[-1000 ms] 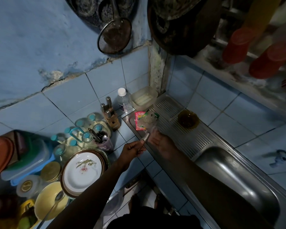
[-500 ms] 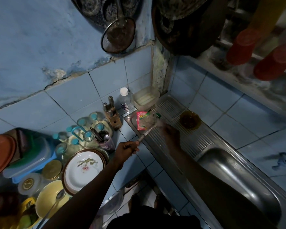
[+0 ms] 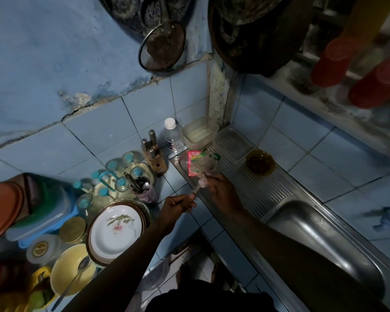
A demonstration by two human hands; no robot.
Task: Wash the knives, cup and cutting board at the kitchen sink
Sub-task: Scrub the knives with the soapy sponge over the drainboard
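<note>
Head view, looking down: my left hand (image 3: 178, 204) is curled around the handle of a knife (image 3: 197, 188), whose short blade points up and away toward the sink's drainboard. My right hand (image 3: 221, 191) sits just beyond it at the blade tip, fingers bent around something pale and small there; it is too blurred for me to say what it is. Both hands hover over the steel edge where the tiled surface (image 3: 185, 219) meets the sink (image 3: 324, 239).

Just past the fingers lies a crumpled pink and green sachet (image 3: 195, 164) on the ribbed drainboard (image 3: 257, 183). Farther along the ribs stands a small amber glass bowl (image 3: 260, 164); I cannot tell what it holds. In the corner sits a clear plastic tub (image 3: 200, 131) with a pale layer at the bottom, and beside it a capped clear bottle (image 3: 172, 136).

To the left stands a wooden knife block (image 3: 154, 156) with handles sticking out, then a cluster of glass jars with teal lids (image 3: 122, 183), and a cup (image 3: 145, 194) packed with upright utensils. Nearer me, a white flowered plate (image 3: 116, 228) tops a stack, and a yellow bowl (image 3: 70, 269) has a spoon (image 3: 73, 282) resting in it. Plastic lidded boxes (image 3: 41, 221) lie stacked at far left.
</note>
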